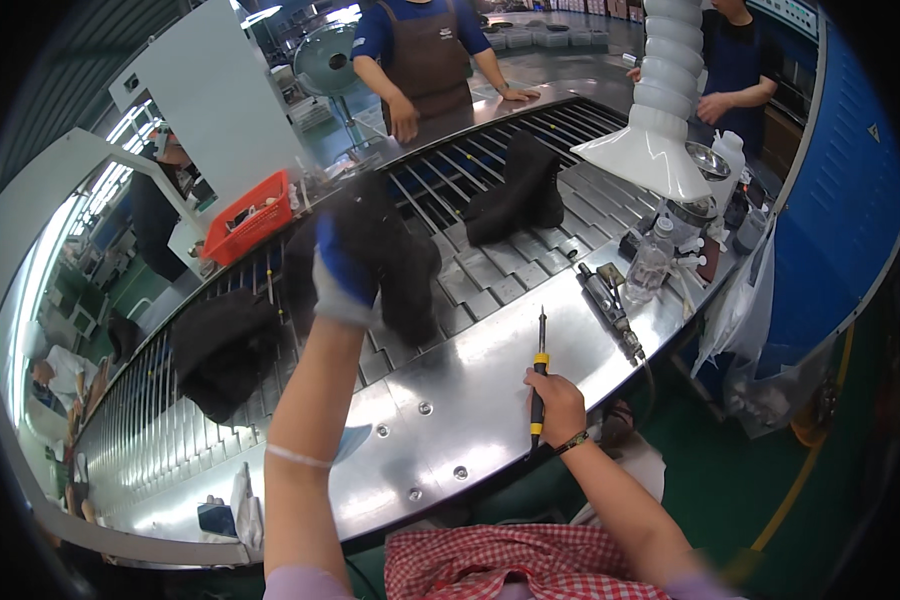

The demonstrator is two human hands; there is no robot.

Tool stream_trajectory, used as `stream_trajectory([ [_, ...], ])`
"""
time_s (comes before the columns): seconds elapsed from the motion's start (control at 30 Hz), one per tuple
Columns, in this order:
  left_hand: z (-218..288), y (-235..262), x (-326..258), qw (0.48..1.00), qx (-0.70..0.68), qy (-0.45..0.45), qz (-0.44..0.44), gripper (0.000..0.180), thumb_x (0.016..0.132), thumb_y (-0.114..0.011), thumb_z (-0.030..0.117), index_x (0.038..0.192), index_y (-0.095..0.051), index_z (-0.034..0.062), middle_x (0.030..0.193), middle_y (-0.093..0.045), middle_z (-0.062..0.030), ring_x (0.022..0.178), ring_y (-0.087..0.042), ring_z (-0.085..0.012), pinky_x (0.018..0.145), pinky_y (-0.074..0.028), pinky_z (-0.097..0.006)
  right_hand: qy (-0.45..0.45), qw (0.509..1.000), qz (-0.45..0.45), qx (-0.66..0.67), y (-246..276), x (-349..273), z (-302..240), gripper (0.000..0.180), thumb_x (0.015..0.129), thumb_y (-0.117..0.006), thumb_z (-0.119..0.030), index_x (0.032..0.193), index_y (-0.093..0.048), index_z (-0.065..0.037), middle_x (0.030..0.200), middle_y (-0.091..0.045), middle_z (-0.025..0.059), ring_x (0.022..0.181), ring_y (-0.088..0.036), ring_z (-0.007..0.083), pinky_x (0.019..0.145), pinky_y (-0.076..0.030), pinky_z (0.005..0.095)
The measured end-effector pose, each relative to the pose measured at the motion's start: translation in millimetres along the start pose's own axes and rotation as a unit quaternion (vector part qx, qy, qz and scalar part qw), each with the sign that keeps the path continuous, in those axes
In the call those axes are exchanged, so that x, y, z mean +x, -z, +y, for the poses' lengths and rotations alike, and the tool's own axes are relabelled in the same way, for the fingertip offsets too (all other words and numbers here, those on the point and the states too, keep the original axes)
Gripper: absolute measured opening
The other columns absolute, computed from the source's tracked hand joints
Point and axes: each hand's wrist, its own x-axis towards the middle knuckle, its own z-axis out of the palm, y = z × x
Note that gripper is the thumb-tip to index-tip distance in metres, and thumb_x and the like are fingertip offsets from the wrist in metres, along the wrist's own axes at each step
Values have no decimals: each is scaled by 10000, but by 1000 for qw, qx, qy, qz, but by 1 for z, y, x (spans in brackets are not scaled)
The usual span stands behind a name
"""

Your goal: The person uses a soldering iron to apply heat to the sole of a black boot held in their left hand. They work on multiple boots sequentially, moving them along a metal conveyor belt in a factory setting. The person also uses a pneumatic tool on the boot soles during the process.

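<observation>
My left hand (pixel 342 270), in a blue and grey glove, reaches out over the slatted conveyor (pixel 490 270) and grips a black boot (pixel 395 260) standing on the slats. My right hand (pixel 555 405) rests on the shiny metal edge of the line and is closed round a soldering-iron-like tool (pixel 540 365) with a yellow and black handle, its thin tip pointing away from me. Another black boot (pixel 518 195) stands further along the conveyor, and a third (pixel 220 345) lies to my left.
A red crate (pixel 250 215) sits at the conveyor's far side. A clear bottle (pixel 652 262), an air tool (pixel 610 305) and small containers crowd the right end under a white extraction hood (pixel 655 120). Two people stand across the line; a blue cabinet (pixel 850 200) is at right.
</observation>
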Motion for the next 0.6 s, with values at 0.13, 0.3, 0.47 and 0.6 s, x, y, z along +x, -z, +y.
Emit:
stream_trajectory([
  [0.13, -100, -1, 37, 982, -111, 101, 113, 395, 1043, -389, 373, 1289, -576, 126, 1218, -631, -63, 1159, -581, -206, 1018, -447, -361, -14, 1000, -3, -7, 5, -2, 7, 350, 735, -703, -54, 1062, -596, -120, 798, -627, 124, 761, -621, 336, 690, -502, 444],
  [0.3, -138, -1, -16, 887, -153, 298, 318, 491, 997, -379, 524, 1307, -582, 200, 1313, -608, -48, 1219, -562, -244, 1010, -430, -401, -22, 1000, -10, 9, 0, -1, 2, 336, 720, -692, -32, 1040, -625, -108, 804, -625, 134, 754, -616, 340, 690, -497, 453],
  [0.47, -105, 7, -48, 865, -100, 427, 245, 438, 992, -461, 480, 1195, -643, 137, 1213, -667, -56, 1149, -611, -262, 961, -477, -414, -26, 998, 55, -3, -3, -7, 18, 330, 720, -652, 44, 1029, -675, -72, 793, -640, 152, 722, -631, 357, 672, -512, 442],
  [0.6, -28, 116, -73, 871, -64, 310, 377, 403, 987, -474, 442, 1225, -618, 150, 1280, -634, -42, 1138, -610, -250, 965, -466, -378, -28, 999, 44, 8, -13, -7, 10, 321, 732, -651, 40, 1036, -673, -62, 793, -642, 157, 726, -635, 361, 676, -516, 436],
])
